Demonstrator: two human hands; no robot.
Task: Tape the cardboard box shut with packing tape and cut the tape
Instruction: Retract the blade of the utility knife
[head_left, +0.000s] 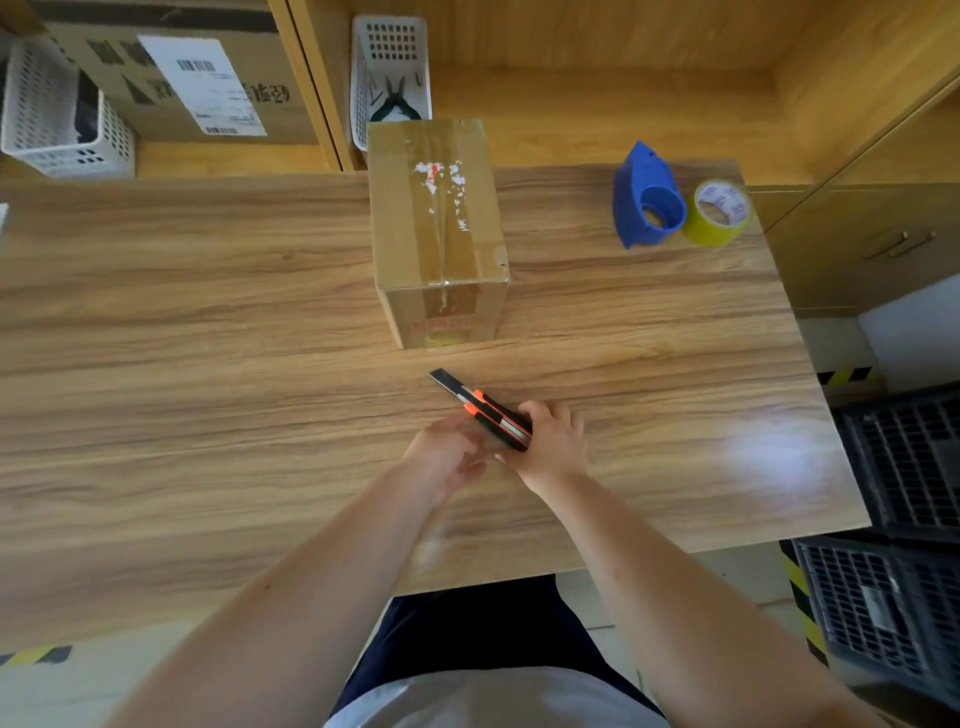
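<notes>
A closed cardboard box (435, 218) stands at the far middle of the wooden table (182, 338), with clear tape along its top seam and down its front. Nearer to me, my right hand (553, 441) grips the rear of an orange and black utility knife (483, 410). The blade is extended and points up-left toward the box. My left hand (441, 457) is right beside the knife's body, fingers curled near it; whether it touches the knife I cannot tell. A yellow roll of packing tape (719, 213) and a blue tape dispenser (647, 197) sit at the far right of the table.
A white basket (389, 67) holding pliers stands behind the box. A larger labelled carton (182, 78) and another white basket (57, 119) sit on the shelf at the back left. Dark plastic crates (904, 519) are stacked on the floor to the right.
</notes>
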